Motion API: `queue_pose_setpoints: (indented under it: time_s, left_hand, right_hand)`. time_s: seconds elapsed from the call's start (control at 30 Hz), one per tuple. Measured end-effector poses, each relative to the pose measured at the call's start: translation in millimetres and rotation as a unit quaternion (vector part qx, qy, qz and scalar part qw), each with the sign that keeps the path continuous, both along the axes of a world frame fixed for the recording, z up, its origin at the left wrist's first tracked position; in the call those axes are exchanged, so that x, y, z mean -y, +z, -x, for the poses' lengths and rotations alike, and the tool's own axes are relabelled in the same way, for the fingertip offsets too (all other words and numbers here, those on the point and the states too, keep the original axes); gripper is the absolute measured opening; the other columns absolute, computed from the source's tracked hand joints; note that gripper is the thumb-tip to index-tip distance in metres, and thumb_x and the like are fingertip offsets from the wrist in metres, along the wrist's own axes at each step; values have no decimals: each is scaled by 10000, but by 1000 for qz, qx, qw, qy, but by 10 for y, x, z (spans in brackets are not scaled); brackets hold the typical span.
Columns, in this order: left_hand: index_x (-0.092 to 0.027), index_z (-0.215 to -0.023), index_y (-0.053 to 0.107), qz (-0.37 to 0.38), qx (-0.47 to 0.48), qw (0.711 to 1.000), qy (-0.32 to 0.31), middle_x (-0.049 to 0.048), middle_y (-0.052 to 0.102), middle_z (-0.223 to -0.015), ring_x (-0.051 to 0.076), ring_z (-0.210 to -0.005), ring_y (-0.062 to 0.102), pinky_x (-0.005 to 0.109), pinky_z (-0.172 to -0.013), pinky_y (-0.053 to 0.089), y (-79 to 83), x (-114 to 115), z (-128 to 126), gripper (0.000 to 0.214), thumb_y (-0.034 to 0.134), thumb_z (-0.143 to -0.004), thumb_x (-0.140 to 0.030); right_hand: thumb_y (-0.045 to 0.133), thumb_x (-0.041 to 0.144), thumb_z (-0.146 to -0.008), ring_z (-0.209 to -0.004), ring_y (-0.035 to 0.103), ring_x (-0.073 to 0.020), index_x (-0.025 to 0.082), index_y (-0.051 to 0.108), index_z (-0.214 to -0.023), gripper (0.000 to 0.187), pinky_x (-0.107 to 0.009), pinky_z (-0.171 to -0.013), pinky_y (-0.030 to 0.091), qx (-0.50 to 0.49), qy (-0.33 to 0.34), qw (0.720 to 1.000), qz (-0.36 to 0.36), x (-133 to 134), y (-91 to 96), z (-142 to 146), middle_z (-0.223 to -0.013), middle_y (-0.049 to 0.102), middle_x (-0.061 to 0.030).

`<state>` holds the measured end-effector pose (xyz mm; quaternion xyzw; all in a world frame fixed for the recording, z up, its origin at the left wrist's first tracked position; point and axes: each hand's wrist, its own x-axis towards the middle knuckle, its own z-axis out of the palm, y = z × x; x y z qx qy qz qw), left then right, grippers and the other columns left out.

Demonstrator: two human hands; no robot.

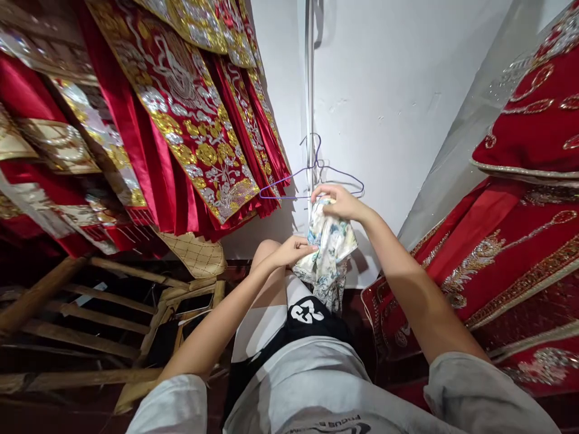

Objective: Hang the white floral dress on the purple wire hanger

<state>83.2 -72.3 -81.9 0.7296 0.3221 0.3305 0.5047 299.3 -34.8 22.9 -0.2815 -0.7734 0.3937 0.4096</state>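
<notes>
A white garment [333, 238] with a blue, green and yellow floral print hangs bunched in front of me, above my lap. My right hand [341, 202] grips its top from above, fingers curled over the cloth. Lower and to the left, my left hand [293, 249] pinches the garment's left side between thumb and fingers. Just behind and above my right hand is a thin purple hanger [315, 163], upright against the wall. Its lower bar passes by my right fingers; whether they touch it I cannot tell.
Red costumes [181, 114] with gold and silver embroidery hang at the left. More red beaded garments [506, 253] fill the right side. A wooden rack or chair frame [94, 301] stands low on the left, with a phone-like object [194, 303] on it. A thin vertical pole [309, 78] runs along the white wall.
</notes>
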Motion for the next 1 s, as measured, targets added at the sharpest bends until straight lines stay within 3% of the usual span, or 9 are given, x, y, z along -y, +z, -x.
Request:
queue_pose_setpoints:
  time_s: [0.1,0.2,0.33,0.43,0.53,0.6,0.73,0.87,1.0]
  left_hand:
    - [-150,-675,626,85,90,992,31,-15,556,-638,110,-590,503,238,-592,412,49,129,18,399,859,-662,-474]
    - [-159,-940,715,180,196,963,52,30,696,-812,154,-692,623,260,-682,491,189,303,-14,458,862,-640,-473]
    - [-191,-1156,677,176,122,977,18,45,737,-931,198,-788,680,288,-742,533,297,479,-68,547,826,-679,-415]
    - [-188,-1146,686,59,-149,987,10,57,752,-971,232,-895,702,295,-783,545,234,418,91,386,661,-814,-384]
    - [-191,-946,744,-97,-432,895,63,69,761,-877,250,-891,707,292,-783,531,216,144,436,229,578,-796,-241]
    - [-190,-816,741,-131,-506,845,111,94,752,-789,274,-862,711,309,-775,521,292,-110,667,180,581,-735,-177]
    - [-162,-802,728,-193,-531,804,187,182,751,-971,336,-1004,680,405,-888,508,610,-544,902,218,519,-797,-224]
    - [-142,-853,704,-413,-446,766,207,191,674,-1203,353,-1166,595,494,-1049,442,939,-682,796,351,396,-895,-304]
    - [-161,-929,677,-465,-329,806,159,147,678,-1137,310,-1085,615,473,-993,488,1104,-638,579,261,444,-859,-257]
  right_hand:
    - [667,171,-628,-547,531,-132,214,644,-1054,429,-262,-551,454,-110,-142,983,31,-284,-138,-125,-737,648,26]
    - [700,294,-691,-702,627,-175,205,604,-1080,410,-299,-696,526,-183,-198,959,86,-570,-382,-48,-797,680,5]
    - [607,422,-824,-768,608,-177,195,607,-934,252,-303,-774,511,-94,-221,966,98,-780,-722,214,-801,688,-14]
    - [551,336,-839,-658,530,-171,195,563,-711,191,-287,-675,446,-17,-273,959,74,-797,-888,191,-626,590,0]
    - [549,235,-779,-621,468,-163,200,530,-623,161,-284,-626,356,-3,-312,949,48,-740,-946,-60,-588,530,10]
    - [561,216,-750,-629,445,-159,203,524,-600,155,-283,-618,312,10,-330,944,25,-693,-923,-245,-592,509,17]
    - [591,274,-751,-571,333,-138,225,403,-516,305,-292,-589,249,32,-355,934,1,-636,-808,-447,-513,354,42]
    - [588,311,-748,-545,319,-132,233,399,-532,298,-288,-566,252,21,-359,933,15,-559,-782,-399,-507,345,48]
    - [596,361,-742,-547,407,-144,227,476,-597,231,-277,-545,324,-13,-292,954,73,-390,-856,-209,-535,448,35]
